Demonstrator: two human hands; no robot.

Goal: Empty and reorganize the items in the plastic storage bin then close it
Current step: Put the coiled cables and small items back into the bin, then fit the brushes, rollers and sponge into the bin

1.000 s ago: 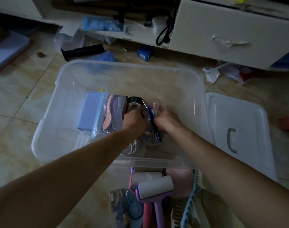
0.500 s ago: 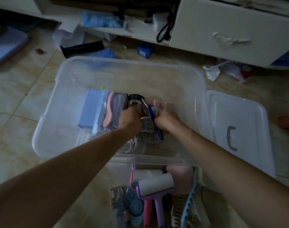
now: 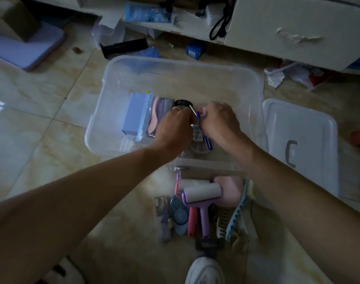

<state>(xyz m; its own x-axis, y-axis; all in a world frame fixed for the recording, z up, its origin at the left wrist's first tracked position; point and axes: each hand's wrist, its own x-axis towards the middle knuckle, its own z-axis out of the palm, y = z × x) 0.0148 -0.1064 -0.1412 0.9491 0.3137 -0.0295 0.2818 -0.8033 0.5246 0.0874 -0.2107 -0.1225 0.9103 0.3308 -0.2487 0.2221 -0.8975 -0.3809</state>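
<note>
A card [image 3: 198, 135] marked "24" is seen mid-frame in the bin [image 3: 254, 83]; left hand [image 3: 175, 128] and right hand [image 3: 219, 119] are curled, contents hidden.

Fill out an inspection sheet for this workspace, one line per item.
Surface: glossy tiled floor.
Job's things: clear storage bin open, holding a blue box; lid on the floor beside it.
Clutter: lint rollers and comb in front of the bin.
Grippers: left hand and right hand inside the bin, fingers curled round small items.
Cables: black cord hanging from the shelf.
Surroundings: white drawer, crumpled paper.
</note>
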